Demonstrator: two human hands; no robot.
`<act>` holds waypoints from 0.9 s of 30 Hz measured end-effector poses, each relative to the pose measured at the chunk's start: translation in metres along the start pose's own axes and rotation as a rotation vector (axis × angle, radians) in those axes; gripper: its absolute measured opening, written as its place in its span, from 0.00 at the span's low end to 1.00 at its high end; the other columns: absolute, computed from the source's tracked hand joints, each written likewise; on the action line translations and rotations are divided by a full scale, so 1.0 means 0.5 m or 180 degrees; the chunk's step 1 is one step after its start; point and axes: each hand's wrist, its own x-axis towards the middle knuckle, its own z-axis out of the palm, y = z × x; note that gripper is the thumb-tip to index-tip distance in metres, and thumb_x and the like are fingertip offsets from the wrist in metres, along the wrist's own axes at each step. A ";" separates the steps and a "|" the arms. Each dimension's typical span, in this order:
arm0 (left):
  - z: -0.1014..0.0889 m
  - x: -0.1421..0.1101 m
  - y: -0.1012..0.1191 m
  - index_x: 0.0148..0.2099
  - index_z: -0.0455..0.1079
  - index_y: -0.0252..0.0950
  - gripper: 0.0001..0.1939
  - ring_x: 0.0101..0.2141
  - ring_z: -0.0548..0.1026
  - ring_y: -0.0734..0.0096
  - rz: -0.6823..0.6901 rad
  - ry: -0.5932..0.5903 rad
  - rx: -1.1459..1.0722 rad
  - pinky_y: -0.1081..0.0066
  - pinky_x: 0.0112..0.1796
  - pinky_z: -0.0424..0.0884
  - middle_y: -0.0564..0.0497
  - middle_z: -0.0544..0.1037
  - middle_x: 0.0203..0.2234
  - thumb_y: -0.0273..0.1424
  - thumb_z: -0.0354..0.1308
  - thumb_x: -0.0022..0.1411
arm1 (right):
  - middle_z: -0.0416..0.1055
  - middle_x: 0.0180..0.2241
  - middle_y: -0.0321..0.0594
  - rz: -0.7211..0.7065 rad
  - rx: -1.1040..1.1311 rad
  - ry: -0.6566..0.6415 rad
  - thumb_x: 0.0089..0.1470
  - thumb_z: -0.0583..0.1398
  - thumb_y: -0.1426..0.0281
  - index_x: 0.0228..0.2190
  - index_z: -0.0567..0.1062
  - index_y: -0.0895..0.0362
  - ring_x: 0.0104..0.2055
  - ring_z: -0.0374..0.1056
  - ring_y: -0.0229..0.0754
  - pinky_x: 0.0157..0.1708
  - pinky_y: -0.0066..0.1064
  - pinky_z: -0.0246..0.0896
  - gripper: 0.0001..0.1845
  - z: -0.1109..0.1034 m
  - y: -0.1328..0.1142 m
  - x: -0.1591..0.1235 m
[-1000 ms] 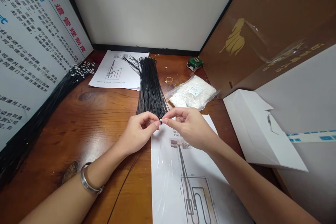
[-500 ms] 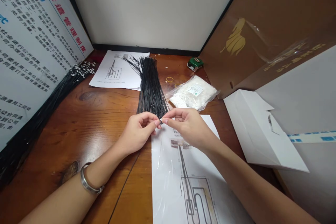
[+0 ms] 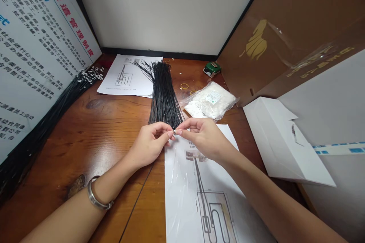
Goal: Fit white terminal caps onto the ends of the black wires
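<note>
My left hand (image 3: 149, 142) and my right hand (image 3: 203, 136) meet at the centre, fingertips nearly touching, both closed in a pinch. Between them shows a tiny white connector (image 3: 174, 131) with a dark bit beside it, mostly covered by the fingers. The left thumb and forefinger grip the connector. A thin black wire appears to be in the right pinch, though its run is hidden. Just beyond the hands lies a thick bundle of black wires (image 3: 164, 95), its near ends behind my fingers. Under the right hand is a printed drawing sheet (image 3: 182, 190) in clear plastic.
A plastic bag of small white parts (image 3: 222, 100) lies right of the bundle, near yellow rubber bands (image 3: 184, 86) and a green tape measure (image 3: 212, 69). Wires with white connectors (image 3: 88, 76) run along the left board. More paper (image 3: 110, 85) lies behind; a white box (image 3: 282, 140) stands right.
Both hands keep almost the same place and pinch. The fingertips have shifted very slightly around the small connector; the dark bit there shows less now.
</note>
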 end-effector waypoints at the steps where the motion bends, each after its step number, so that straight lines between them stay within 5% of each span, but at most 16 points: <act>1: 0.000 0.000 -0.001 0.32 0.70 0.32 0.06 0.25 0.70 0.77 -0.0001 0.0002 0.0011 0.75 0.28 0.70 0.51 0.74 0.25 0.30 0.57 0.59 | 0.59 0.14 0.30 -0.0002 -0.0041 0.0014 0.48 0.62 0.69 0.26 0.75 0.59 0.15 0.48 0.29 0.15 0.25 0.40 0.05 0.000 0.000 0.000; 4: -0.001 0.001 -0.003 0.32 0.70 0.32 0.06 0.25 0.71 0.76 0.0006 -0.0007 0.0047 0.74 0.29 0.70 0.51 0.74 0.25 0.30 0.57 0.60 | 0.55 0.12 0.27 0.0041 -0.0109 0.0017 0.48 0.62 0.69 0.26 0.75 0.59 0.14 0.45 0.29 0.14 0.25 0.37 0.05 -0.002 0.000 0.000; 15: 0.002 0.001 0.002 0.33 0.70 0.32 0.07 0.22 0.67 0.80 0.0020 0.0047 -0.0080 0.78 0.24 0.66 0.54 0.72 0.23 0.31 0.58 0.59 | 0.71 0.23 0.38 -0.0099 0.0229 -0.0058 0.46 0.63 0.67 0.26 0.75 0.59 0.22 0.61 0.34 0.21 0.27 0.53 0.07 -0.014 -0.004 0.003; 23: 0.001 0.003 0.003 0.33 0.71 0.31 0.07 0.24 0.70 0.78 -0.0086 0.0031 -0.0281 0.77 0.26 0.69 0.49 0.77 0.29 0.31 0.59 0.58 | 0.71 0.23 0.37 -0.0163 0.0225 0.0008 0.46 0.62 0.69 0.25 0.75 0.59 0.22 0.61 0.33 0.21 0.26 0.54 0.05 -0.012 -0.007 0.000; 27: 0.000 0.004 -0.001 0.33 0.72 0.31 0.07 0.24 0.71 0.78 -0.0123 0.0032 -0.0303 0.75 0.28 0.69 0.49 0.78 0.28 0.31 0.59 0.57 | 0.66 0.18 0.33 -0.0108 0.0118 -0.0009 0.47 0.62 0.69 0.26 0.75 0.59 0.17 0.53 0.30 0.17 0.25 0.47 0.05 -0.009 -0.004 0.000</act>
